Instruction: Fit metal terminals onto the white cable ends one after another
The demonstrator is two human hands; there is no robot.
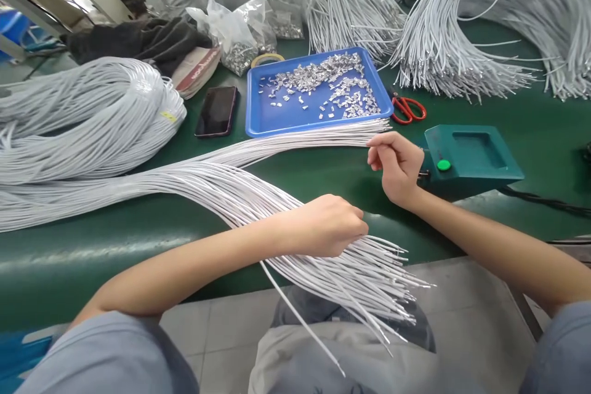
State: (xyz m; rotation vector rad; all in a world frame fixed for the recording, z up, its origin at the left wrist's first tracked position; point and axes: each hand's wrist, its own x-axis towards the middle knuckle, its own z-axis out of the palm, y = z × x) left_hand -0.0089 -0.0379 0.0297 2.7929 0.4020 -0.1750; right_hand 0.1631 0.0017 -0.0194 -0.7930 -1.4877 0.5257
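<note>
Both hands on white wire bundles at the green table (530, 111) edge.

L hand (325, 226) is curled down over the near bundle of white wires (231, 194), fingers closed around strands where they fan off the table front twd the lap; loose ends splay out just past it. R hand (394, 163) sits further back, thumb & fingertips pinched together at the tip of a second, flatter wire bundle (300, 141) lying just in front of the blue tray (263, 120) w/ small metal clips. Hands well apart. Green box (471, 157) w/ green button just beside R hand; red scissors (409, 109) behind it; phone (216, 111) left of tray.
</note>
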